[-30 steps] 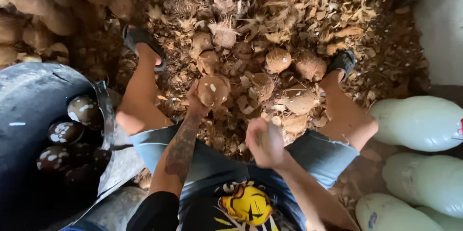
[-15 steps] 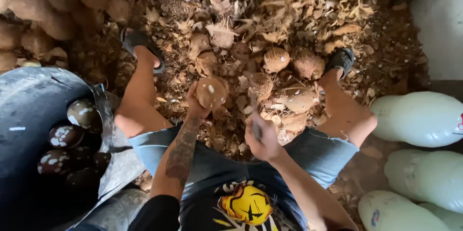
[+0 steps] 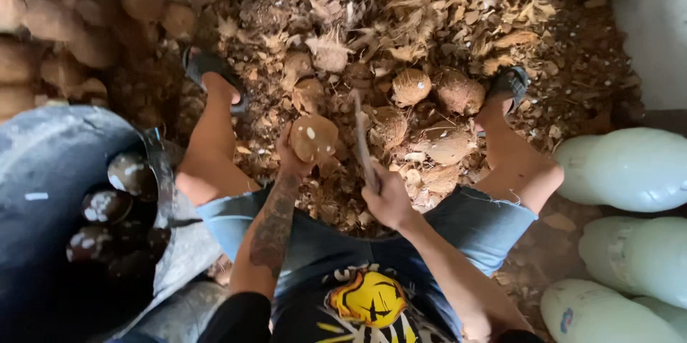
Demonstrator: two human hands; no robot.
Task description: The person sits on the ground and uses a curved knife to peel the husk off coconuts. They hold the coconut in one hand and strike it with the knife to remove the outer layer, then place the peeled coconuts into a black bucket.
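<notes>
My left hand point(image 3: 292, 160) is wrapped under and around a round brown coconut with pale scraped patches on its shell point(image 3: 313, 137), holding it up between my knees above the floor. My right hand point(image 3: 390, 200) is closed tight on the handle of a long narrow blade point(image 3: 363, 144), which stands just to the right of the nut, edge toward it; I cannot tell whether steel and shell touch.

I judge the nut heavy for its size, hard and stiff, with a rough fibrous skin that grips well against the palm. It is round, so it would roll if held loosely; cupping it from below with the fingers spread well away from the blade side seems the safest hold.

Beneath me lies a thick litter of dry brown husk scraps point(image 3: 444, 21), with more husked coconuts point(image 3: 413, 87) among it. At my left stands a dark round tub point(image 3: 43, 164) with dark peeled nuts point(image 3: 129, 172) inside. At my right lie pale green sacks point(image 3: 630, 171).
</notes>
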